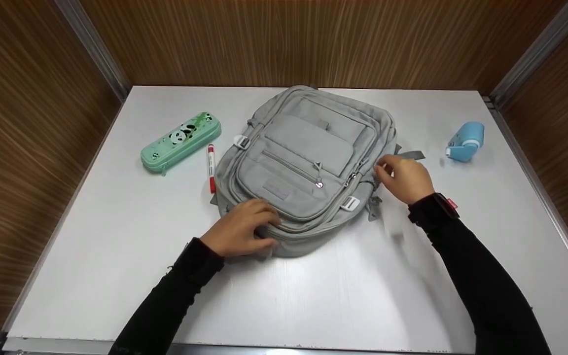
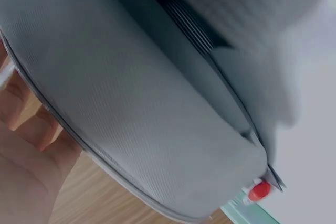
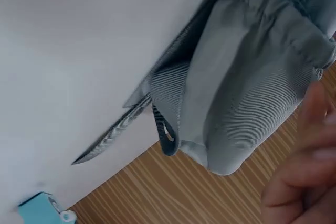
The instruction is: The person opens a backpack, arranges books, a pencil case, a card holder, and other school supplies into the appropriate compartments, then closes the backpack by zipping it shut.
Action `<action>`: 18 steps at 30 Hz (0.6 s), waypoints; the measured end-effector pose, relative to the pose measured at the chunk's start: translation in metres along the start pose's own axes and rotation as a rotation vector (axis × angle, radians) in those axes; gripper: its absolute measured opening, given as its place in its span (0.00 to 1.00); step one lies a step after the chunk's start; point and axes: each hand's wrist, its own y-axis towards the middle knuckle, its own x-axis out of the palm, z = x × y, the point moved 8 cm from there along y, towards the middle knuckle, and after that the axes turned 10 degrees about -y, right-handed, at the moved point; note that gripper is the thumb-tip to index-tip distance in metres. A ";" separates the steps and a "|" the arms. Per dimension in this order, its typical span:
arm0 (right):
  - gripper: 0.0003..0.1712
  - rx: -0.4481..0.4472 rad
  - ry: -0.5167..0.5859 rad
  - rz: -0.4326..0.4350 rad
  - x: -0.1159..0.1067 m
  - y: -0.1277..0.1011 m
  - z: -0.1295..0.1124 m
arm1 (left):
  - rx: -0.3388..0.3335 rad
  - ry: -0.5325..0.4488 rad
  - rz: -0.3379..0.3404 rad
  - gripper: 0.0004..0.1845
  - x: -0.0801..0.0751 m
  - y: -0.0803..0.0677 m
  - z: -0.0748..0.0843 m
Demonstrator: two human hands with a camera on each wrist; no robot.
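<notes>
A grey backpack (image 1: 308, 143) lies on the white table, its front pockets and zippers facing up. At its near left end is my left hand (image 1: 242, 228), fingers reaching over the edge. In the left wrist view, the fingers (image 2: 37, 124) lie loosely along the piped rim of the bag (image 2: 131, 103). Beside the right side of the backpack is my right hand (image 1: 405, 177), near the zipper pulls (image 1: 350, 178). Its fingers (image 3: 304, 171) bend loosely by the gathered side pocket (image 3: 252, 77) in the right wrist view, with nothing visible in them.
A green panda pencil case (image 1: 181, 143) lies left of the backpack, and a red-and-white marker (image 1: 211, 168) lies between them. To the far right stands a blue bottle-like object (image 1: 465, 141). A loose strap (image 1: 412, 155) sticks out on the right. Wood-grain panels (image 1: 284, 44) border the table.
</notes>
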 end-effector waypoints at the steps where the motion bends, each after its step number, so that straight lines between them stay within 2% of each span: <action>1: 0.11 0.007 -0.010 0.007 0.001 0.005 -0.001 | -0.013 -0.008 0.002 0.22 -0.002 -0.001 -0.002; 5: 0.14 0.048 -0.079 -0.004 0.006 0.022 -0.004 | -0.057 -0.041 -0.019 0.28 -0.004 -0.005 -0.010; 11: 0.18 0.082 -0.214 -0.076 0.018 0.034 -0.007 | -0.097 -0.048 -0.054 0.33 -0.002 -0.011 -0.018; 18: 0.15 0.059 -0.229 -0.147 0.029 0.037 -0.009 | -0.109 -0.012 -0.043 0.35 -0.003 -0.011 -0.022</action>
